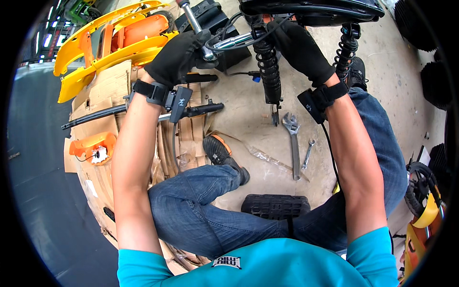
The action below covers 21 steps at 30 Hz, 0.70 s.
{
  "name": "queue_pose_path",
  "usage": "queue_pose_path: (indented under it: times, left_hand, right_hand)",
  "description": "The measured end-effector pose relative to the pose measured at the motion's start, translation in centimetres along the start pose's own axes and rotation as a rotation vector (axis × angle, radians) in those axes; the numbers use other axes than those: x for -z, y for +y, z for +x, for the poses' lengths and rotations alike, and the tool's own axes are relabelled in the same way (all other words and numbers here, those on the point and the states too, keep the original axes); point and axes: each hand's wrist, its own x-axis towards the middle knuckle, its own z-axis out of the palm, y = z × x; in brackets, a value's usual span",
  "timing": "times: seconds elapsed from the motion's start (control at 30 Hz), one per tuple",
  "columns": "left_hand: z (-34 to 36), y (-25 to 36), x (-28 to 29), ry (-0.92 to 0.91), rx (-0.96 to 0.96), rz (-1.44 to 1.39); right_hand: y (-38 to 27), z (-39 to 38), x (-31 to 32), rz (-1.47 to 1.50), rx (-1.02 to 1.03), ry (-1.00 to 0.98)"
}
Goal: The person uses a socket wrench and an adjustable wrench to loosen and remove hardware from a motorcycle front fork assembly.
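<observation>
My left hand (179, 57), in a black glove, is closed around the head of a socket wrench (192, 20), whose handle points up and away. From the wrench head a shiny socket (234, 41) reaches right to the upper mount of a black coil-spring shock absorber (267, 67). My right hand (303, 52), gloved too, grips around the top of that shock absorber from its right side; its fingertips are partly hidden. The shock absorber hangs from a black frame (315, 12), its lower end loose above the floor. A black cable loops across the socket.
A second shock absorber (346, 50) hangs to the right. On the floor lie an adjustable wrench (294, 143) and a small spanner (309, 153). Flattened cardboard (103, 103) at left carries yellow panels (71, 83), black rods (95, 116) and an orange part (94, 147).
</observation>
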Motion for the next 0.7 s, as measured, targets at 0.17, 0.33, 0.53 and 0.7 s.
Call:
queue_pose_path:
  times: [0.17,0.33,0.53,0.7]
  left_hand:
    - [-0.9,-1.5,-2.6,0.335,-0.3,0.13]
    - [-1.9,-3.9,-5.3,0.519,-0.709,0.794]
    - [-2.0,-4.8,-5.2,0.527,-0.521,0.622]
    - [-0.2,-1.3,-1.6,0.304,-0.265,0.406]
  right_hand:
    - [0.8,-0.2,0.4,-0.046,-0.078,-0.28]
    - [0.6,-0.4,0.3,-0.167,-0.044,-0.376]
    - [0.5,-0.2,0.3,-0.11,-0.082,-0.35]
    - [0.9,0.1,1.0,-0.094,-0.092,-0.442]
